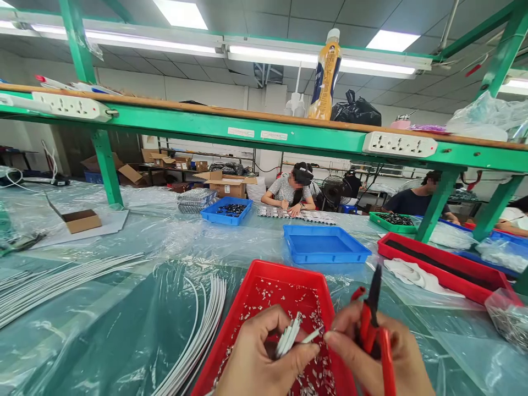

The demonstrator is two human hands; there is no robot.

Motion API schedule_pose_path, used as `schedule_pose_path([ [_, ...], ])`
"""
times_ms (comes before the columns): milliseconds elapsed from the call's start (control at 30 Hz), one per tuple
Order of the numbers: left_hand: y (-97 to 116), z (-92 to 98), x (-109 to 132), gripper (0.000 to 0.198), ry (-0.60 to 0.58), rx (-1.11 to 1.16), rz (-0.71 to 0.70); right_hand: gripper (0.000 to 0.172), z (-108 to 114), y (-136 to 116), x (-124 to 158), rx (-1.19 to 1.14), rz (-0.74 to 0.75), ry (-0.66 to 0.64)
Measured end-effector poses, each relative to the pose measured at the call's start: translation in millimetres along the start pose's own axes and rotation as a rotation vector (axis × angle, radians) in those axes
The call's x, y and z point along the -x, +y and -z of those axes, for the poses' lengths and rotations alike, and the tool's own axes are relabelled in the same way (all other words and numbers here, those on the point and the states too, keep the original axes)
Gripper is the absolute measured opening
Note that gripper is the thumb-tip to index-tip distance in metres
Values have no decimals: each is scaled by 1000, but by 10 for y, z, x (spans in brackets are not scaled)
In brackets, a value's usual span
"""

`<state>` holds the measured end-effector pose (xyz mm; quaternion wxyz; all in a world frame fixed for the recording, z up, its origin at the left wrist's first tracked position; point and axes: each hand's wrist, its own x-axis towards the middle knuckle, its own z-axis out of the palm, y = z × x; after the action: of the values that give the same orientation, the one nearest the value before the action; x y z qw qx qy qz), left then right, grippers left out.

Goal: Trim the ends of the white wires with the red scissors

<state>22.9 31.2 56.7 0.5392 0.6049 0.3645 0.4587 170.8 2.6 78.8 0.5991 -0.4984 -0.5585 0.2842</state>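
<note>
My left hand (264,349) is closed around the ends of several thin white cables (289,336), above a red tray (247,286). One cable end sticks out to the right, between its thumb and finger. At that tip, my right hand (358,352) pinches with thumb and forefinger. It also holds red-handled scissors (374,294), their dark blades pointing up and looking closed. Small shiny scraps (268,291) lie scattered over the tray floor, partly hidden by both hands.
A bundle of white cables (206,324) curves beside the tray; more cables (61,286) lie far left. Blue trays (325,258) and a long red bin (445,264) stand beyond. A green shelf beam (198,118) crosses overhead. Across the table a person (289,192) works.
</note>
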Motion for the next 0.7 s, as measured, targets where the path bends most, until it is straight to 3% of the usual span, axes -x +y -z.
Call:
schedule_pose_path([
  [167,-17,54,-56,32,-80,41,20,22,139,113,-96,-79,-100,-160],
  [267,-45,76,-75,33,-127,78,6,20,76,163,-71,-186,-111,-128],
  [367,-54,59,-68,34,-145,38,-14,14,-11,116,-51,-344,-166,-190],
  [567,9,31,-46,27,-38,-4,37,12,-26,-5,-80,-369,-302,-344],
  [700,75,53,-51,21,39,-22,30,23,-27,56,-81,-414,-275,-248],
])
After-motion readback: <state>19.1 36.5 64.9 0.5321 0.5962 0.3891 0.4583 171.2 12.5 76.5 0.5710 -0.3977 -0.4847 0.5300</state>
